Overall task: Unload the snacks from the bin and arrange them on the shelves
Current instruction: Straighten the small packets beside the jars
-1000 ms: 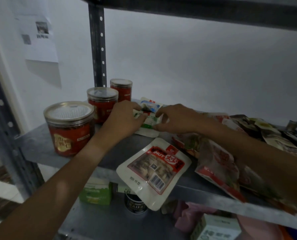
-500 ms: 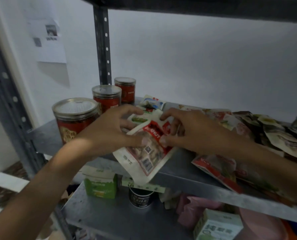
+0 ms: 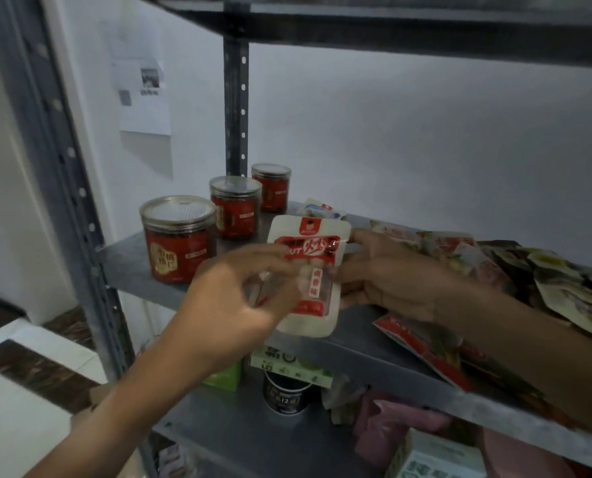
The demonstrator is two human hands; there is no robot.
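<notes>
A white peanut pouch (image 3: 313,270) with a red label is held upright above the front edge of the grey metal shelf (image 3: 129,263), between both hands. The left hand (image 3: 239,298) is blurred; its fingers are curled at the pouch's left edge, apparently pinching it, though the exact contact cannot be made out. The right hand (image 3: 384,274) is placed at the pouch's right side — thumb up near the red label, fingers curled behind the lower part, so the pouch is gripped from that side.

Three red jars with clear lids are lined up on the shelf's left end, front to back: large jar (image 3: 179,239) nearest, middle jar (image 3: 235,207) behind it, small jar (image 3: 272,187) at the back beside the perforated upright post (image 3: 235,108). A small blue-and-white packet (image 3: 322,210) is seen just behind the pouch's top edge.

A loose pile of snack bags (image 3: 494,270) is spread over the right part of the shelf, partly under the right forearm; one red-edged bag (image 3: 422,350) overhangs the front lip.

On the lower shelf (image 3: 225,439) a green box (image 3: 223,376), a dark can (image 3: 286,396), a pink bag (image 3: 387,429) and a pale carton (image 3: 436,457) are visible. A printed sheet (image 3: 144,94) is stuck to the white wall — text unreadable.
</notes>
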